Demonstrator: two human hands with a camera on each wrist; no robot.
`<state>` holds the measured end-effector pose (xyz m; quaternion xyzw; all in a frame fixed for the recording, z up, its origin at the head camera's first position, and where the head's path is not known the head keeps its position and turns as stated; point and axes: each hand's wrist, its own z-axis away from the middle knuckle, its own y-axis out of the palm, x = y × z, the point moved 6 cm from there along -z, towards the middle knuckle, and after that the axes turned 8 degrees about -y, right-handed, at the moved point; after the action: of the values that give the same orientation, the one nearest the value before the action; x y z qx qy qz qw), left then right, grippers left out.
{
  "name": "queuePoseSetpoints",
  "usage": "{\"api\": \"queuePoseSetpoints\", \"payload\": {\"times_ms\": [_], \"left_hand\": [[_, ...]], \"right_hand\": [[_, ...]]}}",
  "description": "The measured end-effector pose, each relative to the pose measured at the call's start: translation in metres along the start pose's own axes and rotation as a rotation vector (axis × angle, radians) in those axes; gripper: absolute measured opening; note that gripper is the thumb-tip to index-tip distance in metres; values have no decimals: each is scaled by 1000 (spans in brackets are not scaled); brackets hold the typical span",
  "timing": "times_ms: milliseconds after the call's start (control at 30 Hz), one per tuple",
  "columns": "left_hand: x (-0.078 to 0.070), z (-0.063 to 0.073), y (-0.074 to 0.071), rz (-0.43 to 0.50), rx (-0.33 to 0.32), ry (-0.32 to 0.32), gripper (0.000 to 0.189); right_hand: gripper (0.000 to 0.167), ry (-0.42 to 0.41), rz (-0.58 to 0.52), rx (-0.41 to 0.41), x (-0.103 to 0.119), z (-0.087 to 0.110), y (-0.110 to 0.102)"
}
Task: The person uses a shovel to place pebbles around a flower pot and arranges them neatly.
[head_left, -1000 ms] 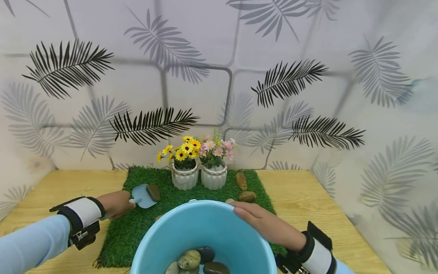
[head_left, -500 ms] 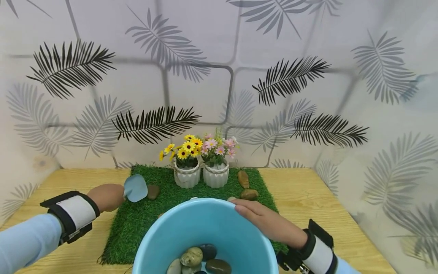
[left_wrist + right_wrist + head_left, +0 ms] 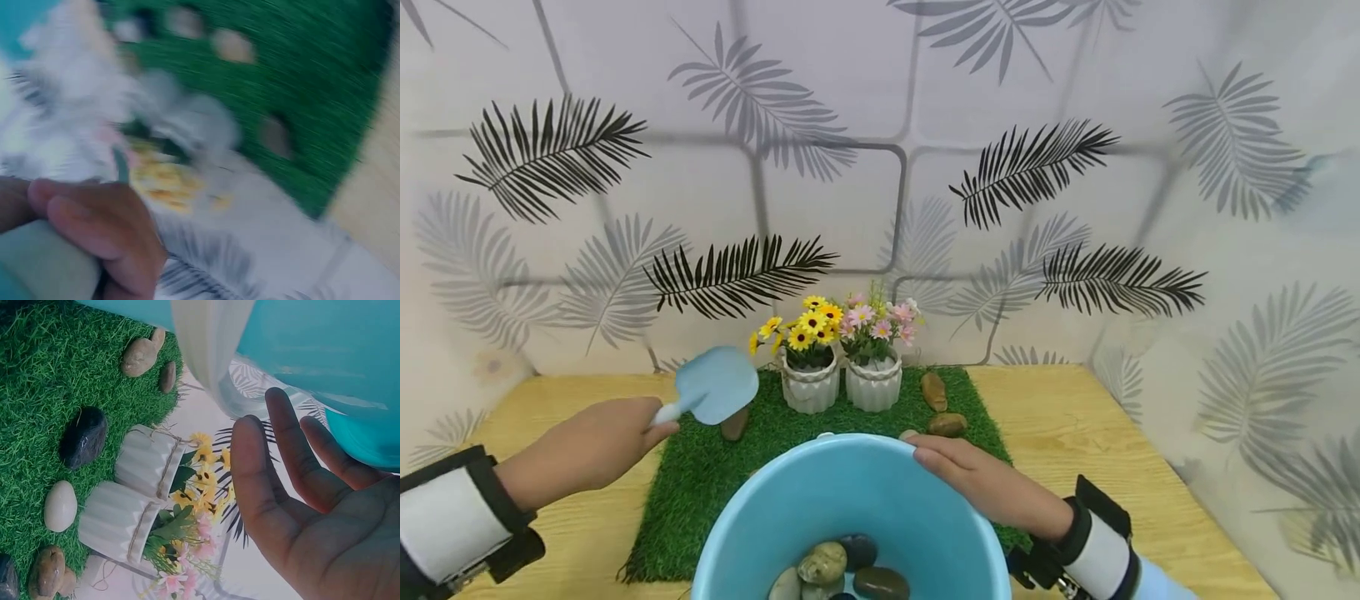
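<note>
My left hand [image 3: 591, 442] grips the white handle of a small light-blue toy shovel [image 3: 718, 387], raised at the left of the head view with nothing on its blade. In the left wrist view, curled fingers [image 3: 94, 222] wrap the handle. A brown stone [image 3: 734, 426] lies on the grass mat, partly hidden behind the blade. My right hand [image 3: 985, 487] rests at the far right rim of a light-blue bucket [image 3: 850, 443]. Its fingers [image 3: 290, 447] are fairly straight in the right wrist view, close to the bucket's pale handle [image 3: 212, 362]. Several stones [image 3: 823, 563] lie inside the bucket.
Green artificial grass [image 3: 685, 517] covers the middle of the wooden table [image 3: 1097, 450]. Two white pots hold yellow flowers [image 3: 808, 325] and pink flowers [image 3: 880, 321] at the back. More stones, including a black one [image 3: 83, 438] and a white one [image 3: 60, 506], lie on the grass.
The left hand has lifted the shovel up and away from the brown stone, which was beside the blade and stays on the grass. The right hand and bucket have barely moved.
</note>
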<state>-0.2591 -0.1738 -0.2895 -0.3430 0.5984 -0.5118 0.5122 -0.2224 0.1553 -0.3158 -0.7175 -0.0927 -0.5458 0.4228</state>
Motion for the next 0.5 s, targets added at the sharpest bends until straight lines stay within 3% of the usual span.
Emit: {"api": "queuePoseSetpoints", "payload": {"times_ms": [67,133,267,367,500], "left_hand": [[-20,11,-13,109,-25,-5,23],[-43,23,-24,249,-73,33,25],[-92,51,-42,496,-287,215,18],[-121,64,-48,631,-390,328,13],[-149,64,-44,772,-340,346,10]], "right_hand": [[53,9,9,-10,1,1,-2],[52,9,18,-11,2,1,-5],[50,11,114,-1,4,-1,-12],[46,-1,287,-28,13,-5,-21],[40,-80,496,-149,49,-11,-37]]}}
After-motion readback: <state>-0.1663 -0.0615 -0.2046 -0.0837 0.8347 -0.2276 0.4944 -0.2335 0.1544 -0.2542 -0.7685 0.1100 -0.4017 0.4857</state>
